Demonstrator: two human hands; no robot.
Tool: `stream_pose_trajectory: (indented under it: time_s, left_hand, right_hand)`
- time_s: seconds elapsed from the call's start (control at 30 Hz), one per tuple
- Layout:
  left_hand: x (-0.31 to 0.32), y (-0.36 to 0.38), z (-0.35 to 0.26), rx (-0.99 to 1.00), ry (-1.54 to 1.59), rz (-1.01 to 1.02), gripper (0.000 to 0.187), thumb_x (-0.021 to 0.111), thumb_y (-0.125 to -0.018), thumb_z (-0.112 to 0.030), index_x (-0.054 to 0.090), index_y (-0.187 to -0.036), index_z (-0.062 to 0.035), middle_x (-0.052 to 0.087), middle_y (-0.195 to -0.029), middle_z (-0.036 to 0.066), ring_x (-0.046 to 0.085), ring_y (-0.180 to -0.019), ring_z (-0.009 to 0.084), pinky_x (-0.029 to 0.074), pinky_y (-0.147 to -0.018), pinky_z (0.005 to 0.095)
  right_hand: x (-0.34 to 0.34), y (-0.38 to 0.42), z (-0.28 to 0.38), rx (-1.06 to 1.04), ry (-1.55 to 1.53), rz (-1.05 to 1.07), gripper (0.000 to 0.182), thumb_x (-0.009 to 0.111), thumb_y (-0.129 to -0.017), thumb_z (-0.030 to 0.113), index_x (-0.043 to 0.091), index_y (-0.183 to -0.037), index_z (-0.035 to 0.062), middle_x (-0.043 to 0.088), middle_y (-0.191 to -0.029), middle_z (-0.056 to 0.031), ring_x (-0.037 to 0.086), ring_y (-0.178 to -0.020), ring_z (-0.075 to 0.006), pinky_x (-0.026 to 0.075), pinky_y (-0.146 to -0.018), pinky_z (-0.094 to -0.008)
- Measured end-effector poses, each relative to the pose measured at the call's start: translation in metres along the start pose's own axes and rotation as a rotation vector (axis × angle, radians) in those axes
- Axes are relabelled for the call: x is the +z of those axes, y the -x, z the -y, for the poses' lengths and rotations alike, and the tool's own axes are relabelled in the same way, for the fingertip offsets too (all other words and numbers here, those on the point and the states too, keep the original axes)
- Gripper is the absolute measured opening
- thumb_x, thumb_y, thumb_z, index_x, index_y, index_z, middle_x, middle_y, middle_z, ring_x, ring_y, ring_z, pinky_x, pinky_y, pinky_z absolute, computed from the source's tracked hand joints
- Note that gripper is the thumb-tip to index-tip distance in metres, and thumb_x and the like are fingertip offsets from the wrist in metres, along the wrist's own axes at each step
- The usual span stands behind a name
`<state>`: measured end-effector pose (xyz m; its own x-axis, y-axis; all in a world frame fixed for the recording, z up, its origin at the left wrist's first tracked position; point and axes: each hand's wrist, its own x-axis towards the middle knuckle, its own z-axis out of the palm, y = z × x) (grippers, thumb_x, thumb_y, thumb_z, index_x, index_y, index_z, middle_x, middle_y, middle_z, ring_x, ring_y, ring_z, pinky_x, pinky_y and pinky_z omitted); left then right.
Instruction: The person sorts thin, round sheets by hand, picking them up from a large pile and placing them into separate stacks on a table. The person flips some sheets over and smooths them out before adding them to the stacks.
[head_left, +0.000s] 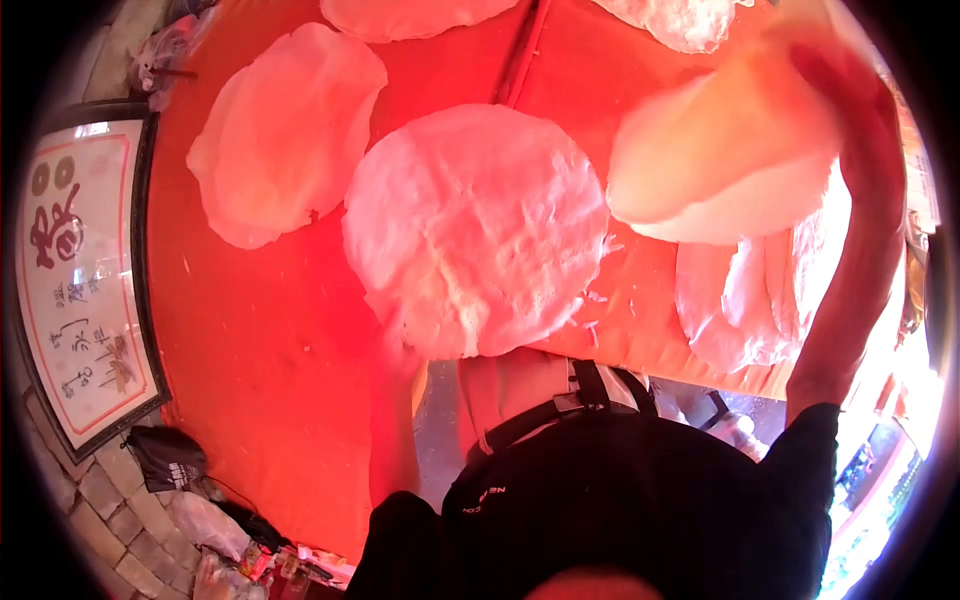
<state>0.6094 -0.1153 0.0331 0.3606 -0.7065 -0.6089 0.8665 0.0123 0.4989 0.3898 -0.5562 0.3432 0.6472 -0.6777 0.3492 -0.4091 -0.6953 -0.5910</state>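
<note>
Here, in the head view:
- The right hand (845, 75) is reaching up over the red cloth (260, 330); its fingers are lying behind a pale round sheet (720, 160), so I cannot tell how far it is closed.
- That sheet is hanging tilted, just right of the big central sheet (475, 230).
- The left hand is staying out of sight below the central sheet.
- More sheets (285, 135) are lying left of the central one, and a framed sign (80, 270) is sitting beyond the cloth's left edge.

One head-worn fisheye view looks steeply down, close over the red worktop (270, 380); the person's own chest is at 6 o'clock.
</note>
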Motion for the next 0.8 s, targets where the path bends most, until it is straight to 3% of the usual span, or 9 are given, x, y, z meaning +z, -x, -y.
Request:
stream_pose_trajectory:
  time_s: [0.1, 0.23, 0.4, 0.53, 0.6, 0.63, 0.7, 0.8]
  left_hand:
    - [0.016, 0.001, 0.006, 0.109, 0.098, -0.025, 0.051, 0.045, -0.104, -0.026, 0.036, -0.147, 0.0004, 0.049, -0.144, 0.014, 0.05, -0.13, 0.0272, 0.042, -0.108, 0.0422]
    - [0.022, -0.003, 0.014, 0.152, 0.197, 0.017, 0.05, 0.043, -0.105, -0.026, 0.035, -0.148, -0.0005, 0.046, -0.148, 0.013, 0.046, -0.134, 0.027, 0.039, -0.111, 0.0419]
    - [0.067, 0.008, 0.003, 0.188, 0.32, 0.119, 0.053, 0.045, -0.105, -0.031, 0.035, -0.149, -0.0045, 0.045, -0.149, 0.009, 0.045, -0.135, 0.0255, 0.039, -0.111, 0.0415]
    - [0.095, 0.017, -0.009, 0.22, 0.395, 0.177, 0.052, 0.048, -0.104, -0.03, 0.035, -0.148, -0.0055, 0.046, -0.147, 0.009, 0.046, -0.134, 0.0248, 0.041, -0.109, 0.0412]
    - [0.094, 0.013, -0.005, 0.236, 0.403, 0.164, 0.051, 0.049, -0.103, -0.028, 0.036, -0.148, -0.0054, 0.047, -0.146, 0.009, 0.047, -0.133, 0.0245, 0.041, -0.109, 0.041]
    - [0.094, 0.009, -0.002, 0.25, 0.399, 0.158, 0.051, 0.05, -0.103, -0.027, 0.036, -0.147, -0.0053, 0.048, -0.145, 0.009, 0.047, -0.132, 0.0244, 0.041, -0.109, 0.0408]
    - [0.091, 0.006, 0.003, 0.27, 0.378, 0.128, 0.05, 0.051, -0.103, -0.025, 0.037, -0.147, -0.0052, 0.048, -0.144, 0.009, 0.048, -0.132, 0.0241, 0.042, -0.109, 0.0406]
    - [0.09, 0.005, 0.008, 0.289, 0.336, 0.097, 0.05, 0.053, -0.102, -0.023, 0.038, -0.146, -0.005, 0.049, -0.143, 0.008, 0.049, -0.131, 0.0236, 0.042, -0.108, 0.0403]
  right_hand:
    - [0.018, -0.021, 0.04, -0.166, 0.097, 0.111, 0.031, 0.069, -0.089, 0.021, 0.069, -0.115, 0.0045, 0.066, -0.116, -0.0096, 0.06, -0.114, -0.0189, 0.043, -0.102, -0.0328]
    - [0.017, -0.03, 0.041, -0.134, 0.14, 0.169, 0.032, 0.069, -0.089, 0.021, 0.068, -0.116, 0.0042, 0.067, -0.112, -0.009, 0.061, -0.108, -0.0186, 0.045, -0.097, -0.0324]
    - [0.029, 0.011, -0.044, 0.317, -0.08, 0.249, 0.034, 0.07, -0.089, 0.021, 0.066, -0.118, 0.0038, 0.067, -0.107, -0.0082, 0.063, -0.1, -0.0183, 0.049, -0.089, -0.0318]
    - [0.119, 0.114, -0.132, 0.854, -0.54, 0.357, 0.036, 0.07, -0.089, 0.021, 0.065, -0.12, 0.0035, 0.068, -0.103, -0.0075, 0.065, -0.095, -0.0181, 0.051, -0.084, -0.0314]
    - [0.178, 0.181, -0.153, 0.995, -0.782, 0.36, 0.037, 0.071, -0.089, 0.021, 0.064, -0.121, 0.0033, 0.068, -0.101, -0.0072, 0.066, -0.092, -0.0179, 0.053, -0.081, -0.0312]
    - [0.2, 0.21, -0.153, 1.033, -0.872, 0.353, 0.037, 0.071, -0.089, 0.021, 0.064, -0.121, 0.0032, 0.069, -0.1, -0.0071, 0.066, -0.09, -0.0179, 0.053, -0.08, -0.0311]
    - [0.205, 0.198, -0.054, 1.172, -0.842, 0.275, 0.044, 0.071, -0.091, 0.026, 0.057, -0.127, 0.0026, 0.068, -0.09, -0.0042, 0.063, -0.074, -0.0136, 0.051, -0.064, -0.0259]
    - [0.176, 0.19, -0.024, 1.247, -0.742, 0.283, 0.055, 0.078, -0.084, 0.026, 0.055, -0.129, 0.0024, 0.066, -0.098, -0.0066, 0.067, -0.085, -0.0156, 0.056, -0.071, -0.0299]
